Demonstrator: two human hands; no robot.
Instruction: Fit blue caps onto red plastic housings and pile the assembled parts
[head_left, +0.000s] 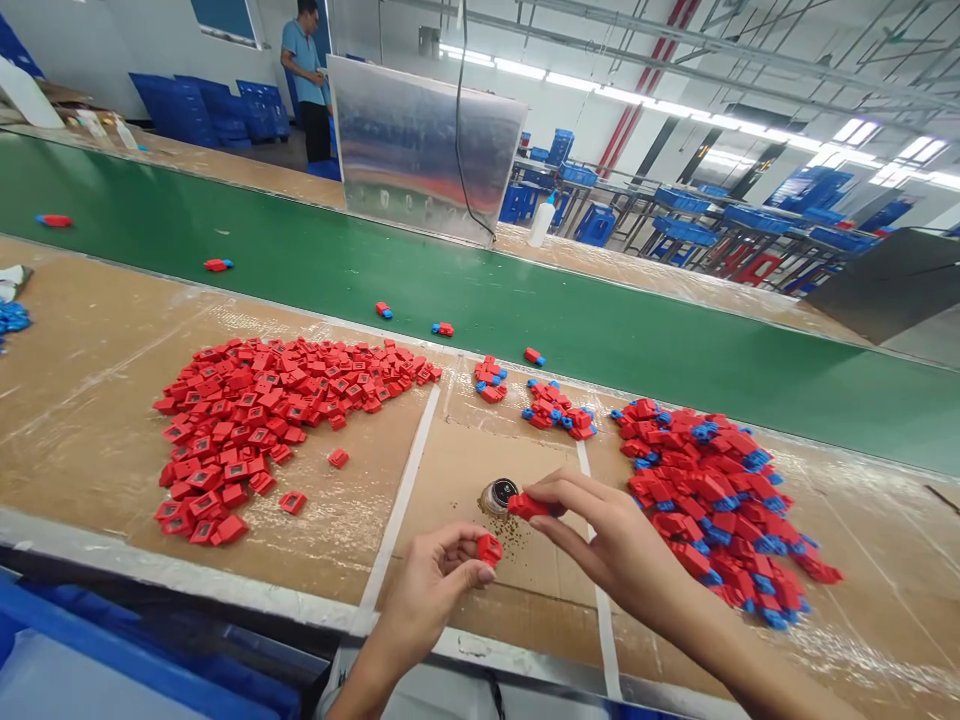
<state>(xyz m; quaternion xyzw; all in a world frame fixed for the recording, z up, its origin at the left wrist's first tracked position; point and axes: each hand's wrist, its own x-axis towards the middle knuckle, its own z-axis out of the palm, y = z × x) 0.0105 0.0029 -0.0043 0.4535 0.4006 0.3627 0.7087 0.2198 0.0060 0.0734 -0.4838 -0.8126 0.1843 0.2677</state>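
My left hand (439, 578) is closed on a small red plastic block (490, 549) with an opening in its face, held at the fingertips. Pinched between the thumb and fingers of my right hand (596, 520) is a red plastic piece (527, 505); its far end is covered by my fingers. The right-hand piece is close beside a small round jar with a black top (504, 494), and I cannot tell whether they touch. Brown specks lie on the cardboard around the jar. The two held pieces are apart.
Left lies a pile of red blocks (255, 410); right, a pile of red-and-blue pieces (712, 500). Small clusters (551, 408) sit between. Behind runs a green conveyor belt (322, 270) carrying several pieces. A metal panel (420, 150), a white bottle (541, 220) and a standing person (304, 80) are beyond.
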